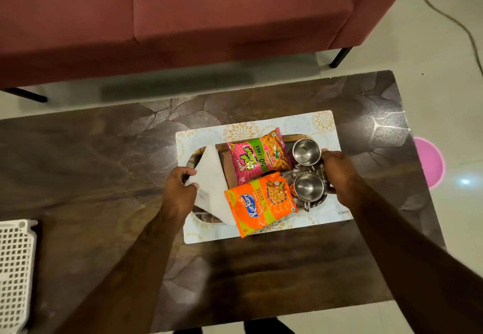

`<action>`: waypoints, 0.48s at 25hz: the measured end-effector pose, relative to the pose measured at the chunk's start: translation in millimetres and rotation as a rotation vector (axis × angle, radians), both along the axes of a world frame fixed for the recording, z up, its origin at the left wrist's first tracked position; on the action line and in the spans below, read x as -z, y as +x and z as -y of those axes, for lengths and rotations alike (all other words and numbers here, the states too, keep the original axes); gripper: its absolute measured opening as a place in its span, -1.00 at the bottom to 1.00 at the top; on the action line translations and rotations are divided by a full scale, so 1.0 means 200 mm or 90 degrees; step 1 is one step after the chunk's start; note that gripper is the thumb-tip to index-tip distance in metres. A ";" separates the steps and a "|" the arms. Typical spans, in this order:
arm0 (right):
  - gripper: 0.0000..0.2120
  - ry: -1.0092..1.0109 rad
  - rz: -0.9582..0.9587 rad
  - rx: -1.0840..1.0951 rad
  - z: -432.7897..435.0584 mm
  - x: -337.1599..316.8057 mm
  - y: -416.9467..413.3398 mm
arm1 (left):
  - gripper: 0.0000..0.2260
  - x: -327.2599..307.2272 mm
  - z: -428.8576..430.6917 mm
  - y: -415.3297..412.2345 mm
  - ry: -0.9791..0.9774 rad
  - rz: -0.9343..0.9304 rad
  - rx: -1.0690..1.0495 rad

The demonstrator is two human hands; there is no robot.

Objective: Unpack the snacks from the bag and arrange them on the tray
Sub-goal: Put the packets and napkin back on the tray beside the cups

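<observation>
A wooden tray (230,174) sits on a patterned white placemat (261,124) on the dark table. On the tray lie a pink snack packet (258,157), an orange snack packet (258,204) overhanging the near rim, a white folded napkin (211,176) and two steel cups (306,152) (308,186). My left hand (179,190) grips the tray's left end, its thumb on the napkin. My right hand (339,174) grips the tray's right end beside the cups. No bag is in view.
A red sofa (183,19) stands behind the table (91,150). A white lattice basket (15,273) sits at the table's near left edge. A pink round object (430,161) lies on the floor to the right, and a cable (449,17) runs across the tiles.
</observation>
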State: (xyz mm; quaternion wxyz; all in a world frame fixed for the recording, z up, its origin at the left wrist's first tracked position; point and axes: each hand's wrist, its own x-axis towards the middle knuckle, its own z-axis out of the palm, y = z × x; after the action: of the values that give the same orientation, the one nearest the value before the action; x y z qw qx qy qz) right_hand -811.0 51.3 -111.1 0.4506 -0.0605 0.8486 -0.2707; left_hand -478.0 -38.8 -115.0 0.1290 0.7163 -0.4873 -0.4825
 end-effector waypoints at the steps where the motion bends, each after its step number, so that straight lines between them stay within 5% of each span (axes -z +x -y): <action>1: -0.65 0.002 0.009 -0.003 0.01 0.03 -0.01 | -0.73 0.02 0.01 -0.01 0.002 0.013 -0.002; 12: -0.75 0.010 -0.002 0.001 0.07 0.21 -0.01 | -0.74 0.19 0.10 -0.04 0.000 0.114 0.081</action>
State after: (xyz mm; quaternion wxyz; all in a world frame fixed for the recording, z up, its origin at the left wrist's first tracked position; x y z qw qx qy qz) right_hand -812.3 36.4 -154.1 0.4496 -0.0568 0.8512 -0.2646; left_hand -485.0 -59.3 -152.7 0.0542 0.7242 -0.5412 -0.4238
